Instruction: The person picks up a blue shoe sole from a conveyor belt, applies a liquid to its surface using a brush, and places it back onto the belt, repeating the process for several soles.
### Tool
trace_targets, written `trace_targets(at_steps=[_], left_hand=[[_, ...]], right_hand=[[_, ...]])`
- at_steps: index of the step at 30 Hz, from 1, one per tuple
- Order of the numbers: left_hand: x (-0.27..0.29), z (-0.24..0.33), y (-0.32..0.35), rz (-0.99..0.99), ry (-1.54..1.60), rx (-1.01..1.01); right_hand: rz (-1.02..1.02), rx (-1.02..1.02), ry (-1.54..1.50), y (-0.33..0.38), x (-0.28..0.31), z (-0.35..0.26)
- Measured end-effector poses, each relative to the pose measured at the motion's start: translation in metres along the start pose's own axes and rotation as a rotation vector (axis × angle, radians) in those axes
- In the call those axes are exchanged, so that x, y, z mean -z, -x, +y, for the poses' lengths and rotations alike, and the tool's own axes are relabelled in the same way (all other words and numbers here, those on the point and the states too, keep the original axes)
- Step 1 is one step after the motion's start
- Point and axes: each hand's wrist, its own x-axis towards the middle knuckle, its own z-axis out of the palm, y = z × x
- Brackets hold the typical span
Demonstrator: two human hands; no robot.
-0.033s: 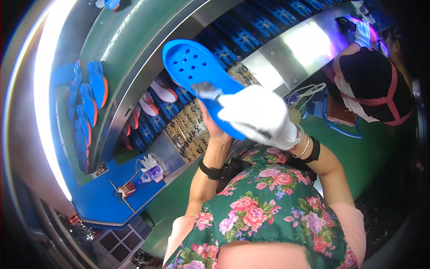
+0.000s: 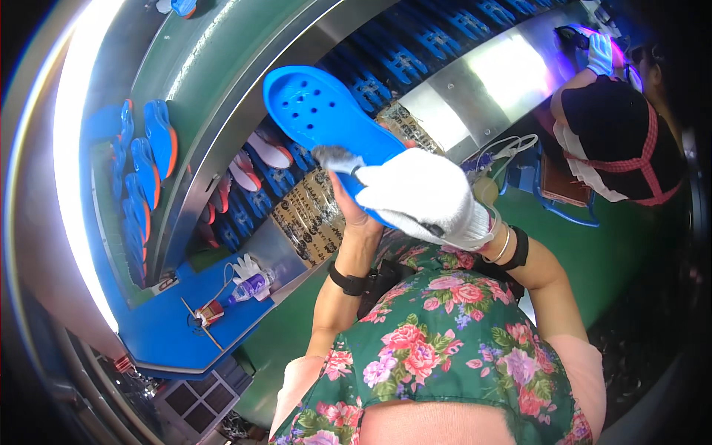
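My bare left hand [image 2: 352, 208] grips a blue shoe sole [image 2: 345, 122] from beneath, its fingers partly hidden behind the sole. The sole is tilted up, its wide end pointing to the upper left and pierced by several round holes. A white knitted glove covers my right hand [image 2: 426, 194], which lies over the narrower end of the sole. Closed in that glove is a small brush [image 2: 338, 158], with its dark bristles at the sole's left edge, about midway along. The glove hides most of the brush's handle.
Several blue soles with orange edges [image 2: 161, 137] lie on the green conveyor belt [image 2: 215, 52] at left. Pink and white soles [image 2: 271, 150] stand on a lower rack. A blue shelf [image 2: 163, 322] bears a bottle [image 2: 254, 287]. A co-worker [image 2: 619, 141] works at far right.
The sole has shifted slightly left. The brush has moved a little down and left, from over the sole's surface to its left edge.
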Motion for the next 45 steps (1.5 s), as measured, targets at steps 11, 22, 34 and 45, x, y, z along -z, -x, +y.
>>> trace_targets(at_steps=[11, 22, 34, 45], left_hand=[[0.011, 0.003, -0.003, -0.127, 0.207, 0.045], [0.013, 0.0, 0.004, -0.148, 0.296, 0.127], [0.026, 0.012, 0.015, -0.077, 0.093, 0.186], [0.022, 0.013, 0.006, -0.353, 0.15, 0.398]], right_hand=[[-0.083, 0.009, -0.114, 0.027, -0.002, 0.007], [-0.183, -0.042, -0.215, 0.062, 0.008, -0.004], [-0.1, -0.413, -0.574, 0.076, 0.014, -0.005], [-0.184, -0.391, -0.558, 0.086, 0.023, -0.031]])
